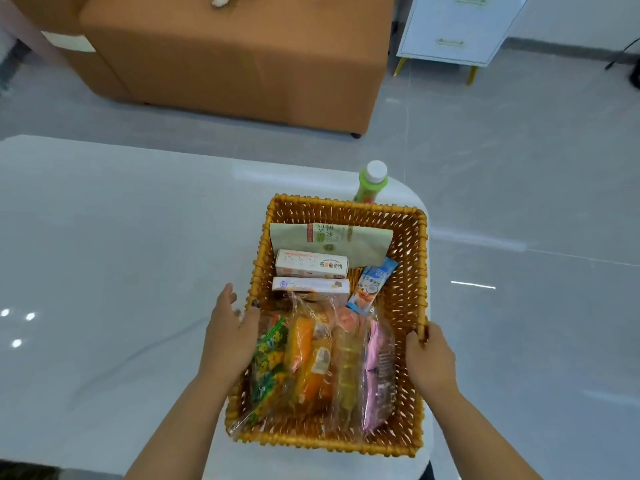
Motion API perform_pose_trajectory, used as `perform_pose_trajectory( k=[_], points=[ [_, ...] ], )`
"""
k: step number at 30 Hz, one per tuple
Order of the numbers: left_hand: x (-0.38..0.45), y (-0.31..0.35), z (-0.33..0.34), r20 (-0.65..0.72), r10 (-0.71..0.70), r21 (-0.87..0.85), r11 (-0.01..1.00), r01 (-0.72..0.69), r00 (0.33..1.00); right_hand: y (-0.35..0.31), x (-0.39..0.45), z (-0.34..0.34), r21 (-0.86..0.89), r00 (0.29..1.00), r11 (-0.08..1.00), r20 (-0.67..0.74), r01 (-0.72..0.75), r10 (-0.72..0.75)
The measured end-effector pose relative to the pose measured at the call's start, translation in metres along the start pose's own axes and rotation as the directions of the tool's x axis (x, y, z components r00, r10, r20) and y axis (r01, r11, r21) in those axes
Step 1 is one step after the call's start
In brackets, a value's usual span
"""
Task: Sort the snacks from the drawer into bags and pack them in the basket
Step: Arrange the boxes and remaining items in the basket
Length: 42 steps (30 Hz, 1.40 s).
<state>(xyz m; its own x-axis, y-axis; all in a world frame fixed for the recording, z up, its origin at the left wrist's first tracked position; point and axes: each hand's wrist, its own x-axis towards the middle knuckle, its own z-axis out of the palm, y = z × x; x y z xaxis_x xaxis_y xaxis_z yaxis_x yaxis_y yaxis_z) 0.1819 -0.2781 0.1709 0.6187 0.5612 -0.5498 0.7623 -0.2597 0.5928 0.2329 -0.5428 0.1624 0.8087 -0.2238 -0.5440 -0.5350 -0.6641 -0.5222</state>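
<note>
A rectangular wicker basket (408, 258), woven from glossy amber-brown strands with a thick braided rim, is sitting near the right end of a smooth, glossy white desk (121, 237) with a rounded corner. Inside it, at the far end, a flat beige paper pouch (360, 244) is leaning against the back wall; in front of that two slim cardboard boxes (311, 264) are lying side by side, one behind the other, and a small blue sachet (371, 285) is resting tilted just to their right. The near half of the basket is holding a clear, crinkly plastic bag (322, 362) filled with wrapped snacks: a green and yellow packet at the left, orange ones in the middle, a pale yellow one and a pink one at the right. The left hand (230, 336) is lying against the basket's left rim with its fingers loosely spread and straight, touching the bag's edge. The right hand (427, 356) is gripping the right rim, its fingers curled over the braid. Behind the basket a green bottle (372, 183) with a white cap is standing upright on the desk. Beyond, on the grey tiled floor, a tan upholstered sofa (242, 60) and a white cabinet (457, 29) with gold legs are showing.
</note>
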Motion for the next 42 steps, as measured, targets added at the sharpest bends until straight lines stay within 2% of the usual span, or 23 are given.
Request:
perform_pose_trajectory(
  k=[3,9,13,15,16,18,19,21,23,25,26,29,31,33,35,38,42],
  points=[
    [-0.008,-0.012,0.005,0.116,-0.092,-0.015,0.995,0.095,0.989,0.014,-0.006,0.003,-0.103,0.999,0.994,0.004,0.04,-0.039],
    [-0.013,-0.012,0.02,0.074,-0.102,0.036,0.994,0.1,0.992,0.023,0.005,0.001,-0.185,0.992,0.978,-0.058,0.097,-0.11],
    [-0.038,-0.009,0.043,0.151,-0.104,0.042,0.994,0.098,0.983,0.05,0.005,-0.023,-0.173,0.982,0.977,-0.122,0.124,-0.147],
    [-0.053,-0.002,0.053,0.056,-0.079,-0.008,0.997,0.08,0.995,0.056,-0.001,-0.031,-0.171,0.981,0.974,-0.096,0.148,-0.166],
    [-0.063,0.002,0.054,-0.061,-0.054,-0.015,0.998,0.054,0.997,0.056,-0.007,-0.034,-0.147,0.979,0.975,-0.087,0.168,-0.182],
    [-0.084,0.009,0.054,-0.303,0.109,0.124,0.989,-0.075,0.947,0.055,-0.026,-0.035,-0.111,0.942,0.951,-0.14,0.29,-0.304],
    [-0.095,0.01,0.056,-0.337,0.222,0.23,0.962,-0.149,0.915,0.054,-0.038,-0.034,-0.122,0.91,0.926,-0.178,0.356,-0.374],
    [-0.115,0.005,0.063,-0.233,0.371,0.351,0.894,-0.278,0.899,0.054,-0.064,-0.029,-0.122,0.856,0.886,-0.228,0.447,-0.464],
    [-0.13,-0.005,0.068,-0.095,0.378,0.408,0.859,-0.31,0.921,0.056,-0.088,-0.019,-0.134,0.81,0.848,-0.25,0.513,-0.53],
    [-0.135,-0.015,0.071,-0.034,0.374,0.541,0.786,-0.298,0.927,0.062,-0.102,-0.006,-0.262,0.762,0.786,-0.209,0.56,-0.613],
    [-0.134,-0.018,0.074,-0.009,0.397,0.622,0.721,-0.306,0.918,0.067,-0.106,0.002,-0.346,0.766,0.765,-0.17,0.543,-0.62],
    [-0.126,-0.014,0.082,0.065,0.437,0.811,0.501,-0.303,0.897,0.076,-0.107,0.019,-0.52,0.882,0.774,-0.077,0.362,-0.464],
    [-0.118,-0.004,0.085,0.124,0.393,0.879,0.383,-0.285,0.911,0.075,-0.105,0.025,-0.573,0.928,0.774,-0.058,0.27,-0.367],
    [-0.112,0.005,0.086,0.208,0.319,0.905,0.296,-0.305,0.925,0.067,-0.103,0.031,-0.544,0.947,0.798,-0.021,0.259,-0.322],
    [-0.111,0.013,0.086,0.299,0.294,0.867,0.313,-0.387,0.908,0.06,-0.101,0.032,-0.511,0.963,0.828,0.001,0.232,-0.27],
    [-0.118,0.019,0.085,0.355,0.307,0.774,0.433,-0.462,0.883,0.058,-0.099,0.026,-0.496,0.984,0.855,-0.005,0.152,-0.178],
    [-0.129,-0.001,0.089,0.426,0.322,0.743,0.409,-0.53,0.846,0.059,-0.107,0.027,-0.514,0.988,0.846,0.02,0.14,-0.152]
  ],
)
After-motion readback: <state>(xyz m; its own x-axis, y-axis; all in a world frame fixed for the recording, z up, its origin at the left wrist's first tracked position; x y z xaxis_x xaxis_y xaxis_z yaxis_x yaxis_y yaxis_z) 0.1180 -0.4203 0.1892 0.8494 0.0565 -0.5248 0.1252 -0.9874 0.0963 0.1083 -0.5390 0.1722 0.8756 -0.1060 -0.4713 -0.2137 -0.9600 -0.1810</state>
